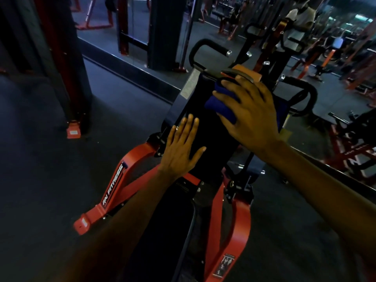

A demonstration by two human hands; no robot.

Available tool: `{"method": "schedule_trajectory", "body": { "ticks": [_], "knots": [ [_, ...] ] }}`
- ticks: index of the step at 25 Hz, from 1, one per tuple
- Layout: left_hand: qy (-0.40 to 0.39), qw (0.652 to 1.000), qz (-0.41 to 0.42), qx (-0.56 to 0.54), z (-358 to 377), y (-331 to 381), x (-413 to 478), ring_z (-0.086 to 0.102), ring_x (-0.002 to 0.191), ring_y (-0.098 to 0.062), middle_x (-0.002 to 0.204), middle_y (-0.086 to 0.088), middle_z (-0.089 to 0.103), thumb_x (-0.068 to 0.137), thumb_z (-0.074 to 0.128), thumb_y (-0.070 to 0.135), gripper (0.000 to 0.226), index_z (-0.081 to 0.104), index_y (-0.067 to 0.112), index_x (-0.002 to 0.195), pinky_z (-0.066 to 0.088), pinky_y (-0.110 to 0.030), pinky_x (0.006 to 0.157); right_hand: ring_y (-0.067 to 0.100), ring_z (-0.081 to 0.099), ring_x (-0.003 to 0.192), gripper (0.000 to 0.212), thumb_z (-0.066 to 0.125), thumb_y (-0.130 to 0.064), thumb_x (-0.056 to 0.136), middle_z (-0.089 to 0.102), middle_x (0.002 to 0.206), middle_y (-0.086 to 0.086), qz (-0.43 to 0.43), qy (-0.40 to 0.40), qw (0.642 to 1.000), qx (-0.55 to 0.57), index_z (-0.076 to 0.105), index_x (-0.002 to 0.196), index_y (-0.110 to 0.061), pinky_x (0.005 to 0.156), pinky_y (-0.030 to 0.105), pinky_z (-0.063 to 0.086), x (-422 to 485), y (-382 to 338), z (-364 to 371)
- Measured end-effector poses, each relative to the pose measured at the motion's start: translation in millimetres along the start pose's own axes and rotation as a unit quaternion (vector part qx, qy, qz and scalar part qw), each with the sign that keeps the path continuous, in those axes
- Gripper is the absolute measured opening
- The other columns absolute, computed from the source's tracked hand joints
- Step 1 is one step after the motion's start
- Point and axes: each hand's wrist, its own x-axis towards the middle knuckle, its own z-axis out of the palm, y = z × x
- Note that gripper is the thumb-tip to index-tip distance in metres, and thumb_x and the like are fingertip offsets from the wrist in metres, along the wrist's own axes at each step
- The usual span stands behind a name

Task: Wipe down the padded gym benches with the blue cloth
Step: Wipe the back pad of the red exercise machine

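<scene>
A black padded back pad [205, 127] stands tilted on a red-framed gym machine in the middle of the view. My right hand [250, 112] presses a folded blue cloth [219, 104] flat against the pad's upper part, fingers spread over it. My left hand [183, 147] rests flat on the pad's lower left, fingers straight and holding nothing. The black seat pad [162, 231] lies below, between my forearms.
Red frame arms [114, 192] flank the seat on both sides. Black curved handles [207, 44] rise behind the pad. A wall mirror [264, 47] right behind reflects other machines and a person. A red and black column [61, 68] stands at left on dark rubber floor.
</scene>
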Motion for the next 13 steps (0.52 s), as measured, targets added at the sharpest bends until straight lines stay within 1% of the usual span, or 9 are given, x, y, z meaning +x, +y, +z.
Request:
{"method": "schedule_trajectory", "body": {
  "ticks": [4, 7, 8, 10, 13],
  "knots": [
    [-0.024, 1.000, 0.000, -0.009, -4.0, 1.6, 1.0, 0.001, 0.156, -0.021, 0.169, -0.007, 0.005, 0.101, 0.054, 0.046, 0.080, 0.013, 0.012, 0.161, 0.003, -0.042, 0.126, 0.031, 0.039, 0.143, 0.050, 0.059, -0.042, 0.093, 0.048, 0.151, 0.005, 0.023, -0.036, 0.999, -0.013, 0.057, 0.139, -0.023, 0.114, 0.049, 0.025, 32.0, -22.0, 6.9],
    [-0.033, 0.999, -0.005, -0.005, -7.4, 2.8, 0.6, -0.001, 0.156, -0.020, 0.169, -0.006, 0.002, 0.102, 0.050, 0.048, 0.079, 0.012, 0.011, 0.161, 0.002, -0.041, 0.127, 0.030, 0.039, 0.142, 0.050, 0.062, -0.040, 0.092, 0.048, 0.151, 0.004, 0.012, -0.042, 0.999, 0.004, 0.057, 0.139, -0.024, 0.114, 0.048, 0.026, 43.2, -27.1, 11.2],
    [-0.032, 0.999, -0.002, -0.004, -9.1, 2.0, 0.9, -0.001, 0.156, -0.020, 0.169, -0.006, 0.003, 0.102, 0.050, 0.048, 0.079, 0.012, 0.012, 0.161, 0.002, -0.042, 0.127, 0.030, 0.040, 0.142, 0.050, 0.059, -0.041, 0.093, 0.049, 0.151, 0.004, 0.009, -0.032, 0.999, 0.015, 0.057, 0.140, -0.024, 0.114, 0.048, 0.026, 36.6, -20.8, 11.0],
    [-0.028, 1.000, 0.006, -0.010, -12.9, 1.1, 1.2, 0.001, 0.156, -0.020, 0.169, -0.006, 0.005, 0.102, 0.049, 0.048, 0.077, 0.014, 0.012, 0.161, 0.005, -0.043, 0.126, 0.028, 0.041, 0.142, 0.047, 0.054, -0.044, 0.097, 0.051, 0.150, 0.003, 0.011, 0.016, 1.000, 0.022, 0.058, 0.139, -0.025, 0.116, 0.048, 0.028, 11.3, -2.7, 9.5],
    [-0.017, 1.000, 0.004, -0.017, -17.7, 1.8, 3.5, 0.009, 0.156, -0.019, 0.168, -0.005, 0.013, 0.101, 0.053, 0.045, 0.075, 0.018, 0.014, 0.160, 0.011, -0.042, 0.125, 0.027, 0.042, 0.141, 0.045, 0.056, -0.046, 0.097, 0.053, 0.148, 0.002, 0.042, 0.057, 0.997, 0.024, 0.060, 0.138, -0.026, 0.116, 0.047, 0.029, -9.9, 4.8, 9.1]
  ]
}}
